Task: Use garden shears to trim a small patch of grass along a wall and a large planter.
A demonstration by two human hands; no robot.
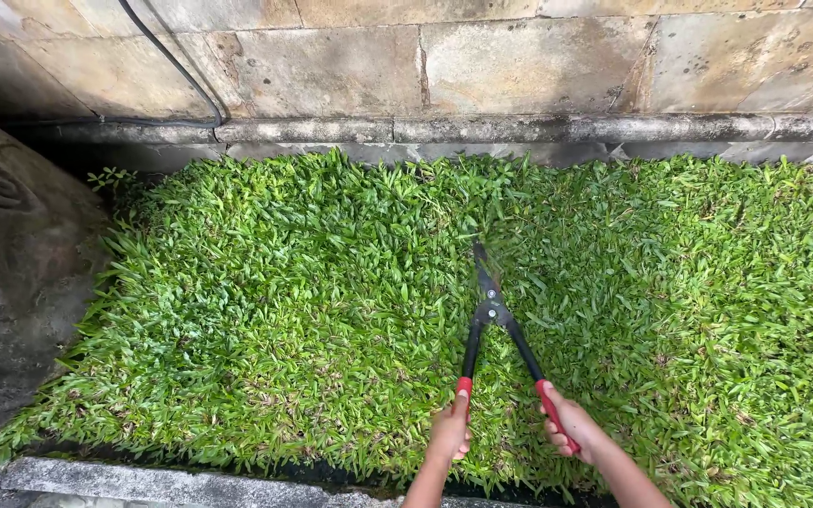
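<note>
A pair of garden shears with black blades and red grips lies low over a bed of short green grass. My left hand grips the left red handle. My right hand grips the right red handle. The handles are spread a little apart, and the blades are together, pointing away from me into the grass near the middle of the patch.
A stone wall with a low ledge runs along the far edge of the grass. A black cable hangs down the wall at the left. A carved dark rock borders the left side. A concrete kerb edges the near side.
</note>
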